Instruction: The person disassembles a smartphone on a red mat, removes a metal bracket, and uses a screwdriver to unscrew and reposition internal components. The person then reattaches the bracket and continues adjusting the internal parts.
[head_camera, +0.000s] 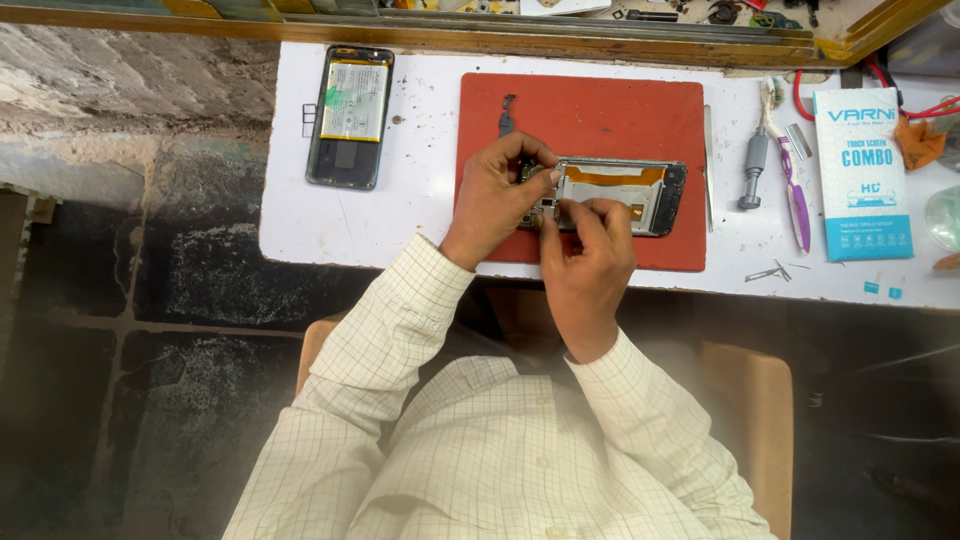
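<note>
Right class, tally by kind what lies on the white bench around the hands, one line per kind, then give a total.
Opened phones: 2, the phone frame under the left hand and right hand, and the phone with its battery showing
Red work mats: 1
Toothbrushes: 1
Blue and white packets: 1
Grey-handled tools: 1
Total: 6

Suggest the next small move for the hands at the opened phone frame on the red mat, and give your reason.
Probably lift the right hand slightly: its fingertips pinch a small part at the phone frame, which the left hand steadies on the red mat.
</note>
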